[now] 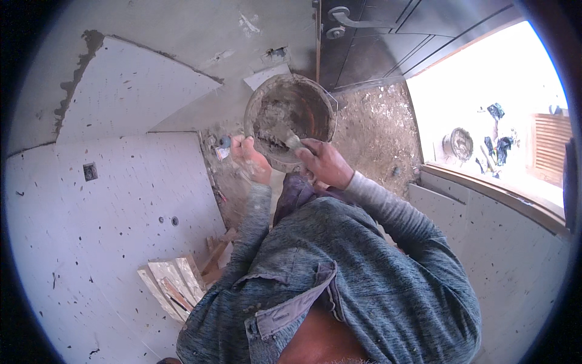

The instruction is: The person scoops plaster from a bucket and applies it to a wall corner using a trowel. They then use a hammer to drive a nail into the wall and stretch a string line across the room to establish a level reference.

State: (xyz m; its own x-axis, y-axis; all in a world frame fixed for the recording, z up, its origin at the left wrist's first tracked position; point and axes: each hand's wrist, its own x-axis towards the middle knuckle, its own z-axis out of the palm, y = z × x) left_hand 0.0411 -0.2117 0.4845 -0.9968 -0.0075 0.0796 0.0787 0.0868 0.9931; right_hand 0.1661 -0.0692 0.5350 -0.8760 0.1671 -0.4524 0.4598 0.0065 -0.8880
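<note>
A round bucket point(290, 106) with a wire handle holds wet grey mortar point(273, 118). My right hand point(324, 164) is closed on a hand tool point(294, 142) at the bucket's near rim, its far end dipping into the mortar. My left hand point(251, 158) is by the bucket's left edge with fingers curled; what they hold, if anything, is unclear. A small blue item point(225, 141) lies just left of that hand.
Plastered wall point(212, 30) and pale, speckled panels point(103, 182) enclose the left. A dark door point(376, 48) stands behind the bucket. Wood pieces point(170, 285) lie lower left. Right, a bright doorway has a sill point(485, 191), another bucket point(458, 144) and dark scattered items point(503, 151) beyond.
</note>
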